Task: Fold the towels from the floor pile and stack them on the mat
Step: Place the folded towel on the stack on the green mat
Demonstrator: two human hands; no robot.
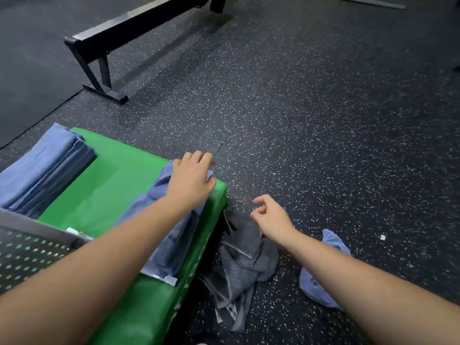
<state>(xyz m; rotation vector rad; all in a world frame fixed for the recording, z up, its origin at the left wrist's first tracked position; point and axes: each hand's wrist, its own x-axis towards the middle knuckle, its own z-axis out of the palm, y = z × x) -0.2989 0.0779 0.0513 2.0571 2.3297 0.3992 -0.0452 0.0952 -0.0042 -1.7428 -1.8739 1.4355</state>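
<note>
A thick green mat (112,180) lies at the lower left. On its far left corner sits a stack of folded blue towels (42,170). Along the mat's right edge lies a loose blue towel (169,235), and my left hand (191,178) grips its far end at the mat's corner. My right hand (271,220) hovers over the floor with fingers loosely curled, holding nothing. Just below it a crumpled grey striped towel (244,260) lies on the floor against the mat. Another blue towel (313,280) lies on the floor, partly hidden by my right forearm.
Black speckled rubber floor (311,108) spreads ahead and to the right. A black metal bench (109,41) stands at the upper left. A dark perforated surface (27,252) fills the lower left corner. A small white scrap (382,237) lies on the floor at right.
</note>
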